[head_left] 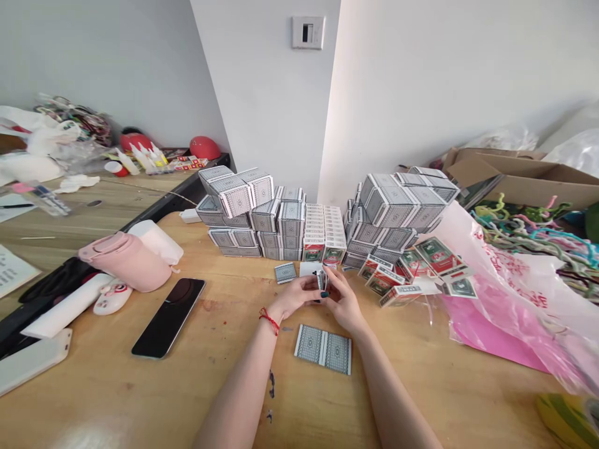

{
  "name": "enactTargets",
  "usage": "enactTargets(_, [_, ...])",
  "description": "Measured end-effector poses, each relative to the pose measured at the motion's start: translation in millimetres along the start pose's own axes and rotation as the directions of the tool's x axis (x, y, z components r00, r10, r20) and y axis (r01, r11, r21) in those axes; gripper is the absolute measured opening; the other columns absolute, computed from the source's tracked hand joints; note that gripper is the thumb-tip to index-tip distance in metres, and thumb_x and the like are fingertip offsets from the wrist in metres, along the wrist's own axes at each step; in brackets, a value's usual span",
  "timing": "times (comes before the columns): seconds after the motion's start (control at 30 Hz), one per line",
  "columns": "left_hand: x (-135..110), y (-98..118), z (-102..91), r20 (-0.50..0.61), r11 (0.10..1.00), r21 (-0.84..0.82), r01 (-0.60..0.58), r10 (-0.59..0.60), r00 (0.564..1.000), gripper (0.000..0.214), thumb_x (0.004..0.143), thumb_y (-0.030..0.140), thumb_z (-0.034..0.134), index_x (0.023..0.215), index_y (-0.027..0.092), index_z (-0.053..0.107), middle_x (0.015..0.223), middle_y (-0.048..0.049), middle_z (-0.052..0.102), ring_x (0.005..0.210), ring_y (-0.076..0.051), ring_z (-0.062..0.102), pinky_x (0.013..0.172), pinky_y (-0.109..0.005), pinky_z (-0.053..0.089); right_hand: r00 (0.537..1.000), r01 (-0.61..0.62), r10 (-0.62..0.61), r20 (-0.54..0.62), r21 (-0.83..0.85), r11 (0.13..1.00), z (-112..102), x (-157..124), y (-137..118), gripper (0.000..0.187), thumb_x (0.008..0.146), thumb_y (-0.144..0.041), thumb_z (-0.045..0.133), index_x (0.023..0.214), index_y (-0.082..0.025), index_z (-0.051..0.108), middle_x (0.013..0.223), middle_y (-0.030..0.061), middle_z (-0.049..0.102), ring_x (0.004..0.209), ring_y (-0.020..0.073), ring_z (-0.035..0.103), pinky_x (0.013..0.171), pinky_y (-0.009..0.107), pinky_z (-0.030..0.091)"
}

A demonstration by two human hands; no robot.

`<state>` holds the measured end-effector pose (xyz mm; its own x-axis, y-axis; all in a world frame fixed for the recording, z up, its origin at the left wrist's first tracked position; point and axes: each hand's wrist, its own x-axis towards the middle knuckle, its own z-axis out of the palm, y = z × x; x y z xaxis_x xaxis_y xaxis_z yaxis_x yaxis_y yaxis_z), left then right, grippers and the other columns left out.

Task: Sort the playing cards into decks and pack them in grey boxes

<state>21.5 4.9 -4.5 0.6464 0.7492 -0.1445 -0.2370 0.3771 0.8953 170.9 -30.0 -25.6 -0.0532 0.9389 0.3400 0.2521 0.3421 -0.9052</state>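
My left hand (292, 296), with a red string bracelet on its wrist, and my right hand (344, 300) meet above the wooden table (224, 386). Their fingers pinch a small white-and-grey playing-card box (322, 280), which is partly hidden by them. Just below my hands lies a flat, unfolded grey-patterned card box sleeve (322, 349). A small grey-patterned card box (285, 272) lies beyond my left hand. Loose red-and-green card boxes (412, 271) are heaped to the right of my right hand, and tall stacks of grey-patterned boxes (281, 221) rise behind.
A black smartphone (168, 318) and a pink insulated bottle (126, 262) lie left of my hands. A pink plastic bag (496, 299) spreads along the right. Behind it are a cardboard carton (519, 178) and tangled coloured yarn (533, 234). A second table with clutter stands at the left.
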Motion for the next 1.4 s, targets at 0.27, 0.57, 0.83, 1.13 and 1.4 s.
enactTargets(0.27, [4, -2, 2.1, -0.073, 0.992, 0.085, -0.093, 0.099, 0.992, 0.052, 0.06, 0.018, 0.071, 0.11, 0.017, 0.056, 0.114, -0.0105, 0.058, 0.103, -0.021, 0.054, 0.093, -0.038, 0.038, 0.99, -0.135, 0.097, 0.103, 0.48, 0.867, -2, 1, -11, 0.075, 0.069, -0.024, 0.062, 0.134, -0.029, 0.024, 0.131, 0.006, 0.042, 0.112, 0.0232, 0.047, 0.094, 0.041, 0.038])
enactTargets(0.57, [3, 0, 6.8, -0.052, 0.988, 0.11, -0.111, 0.118, 0.992, 0.058, 0.055, 0.01, 0.072, 0.11, 0.018, 0.056, 0.112, -0.0095, 0.059, 0.104, -0.023, 0.053, 0.094, -0.042, 0.038, 0.956, -0.255, 0.294, -0.01, 0.468, 0.846, -6, 6, -6, 0.053, 0.065, -0.038, 0.068, 0.113, -0.02, 0.053, 0.111, 0.0097, 0.059, 0.104, 0.026, 0.053, 0.089, 0.042, 0.042])
enactTargets(0.83, [5, -9, 10.4, -0.119, 0.953, 0.242, -0.182, 0.215, 0.969, 0.059, 0.058, 0.014, 0.071, 0.114, 0.019, 0.052, 0.116, -0.0103, 0.054, 0.101, -0.022, 0.054, 0.088, -0.037, 0.044, 0.976, -0.191, 0.22, 0.005, 0.519, 0.833, -8, 4, -5, 0.057, 0.066, -0.038, 0.066, 0.118, -0.022, 0.048, 0.117, 0.0097, 0.055, 0.108, 0.0258, 0.051, 0.092, 0.042, 0.039])
enactTargets(1.13, [5, -12, 9.2, -0.172, 0.854, 0.451, -0.257, 0.366, 0.915, 0.056, 0.063, 0.021, 0.068, 0.116, 0.019, 0.049, 0.12, -0.0111, 0.045, 0.082, -0.016, 0.058, 0.075, -0.031, 0.049, 0.984, -0.158, 0.179, 0.01, 0.516, 0.842, -6, 5, -12, 0.064, 0.068, -0.04, 0.065, 0.125, -0.023, 0.042, 0.132, 0.0074, 0.042, 0.121, 0.0249, 0.037, 0.1, 0.042, 0.032])
enactTargets(1.4, [4, -12, 8.8, -0.249, 0.731, 0.644, -0.225, 0.478, 0.842, 0.049, 0.067, 0.015, 0.061, 0.114, 0.022, 0.049, 0.116, -0.0086, 0.043, 0.092, -0.018, 0.054, 0.077, -0.031, 0.05, 0.954, -0.257, 0.298, 0.01, 0.536, 0.804, 2, 5, -1, 0.056, 0.068, -0.043, 0.064, 0.117, -0.019, 0.053, 0.12, 0.0077, 0.054, 0.114, 0.0267, 0.046, 0.095, 0.044, 0.036])
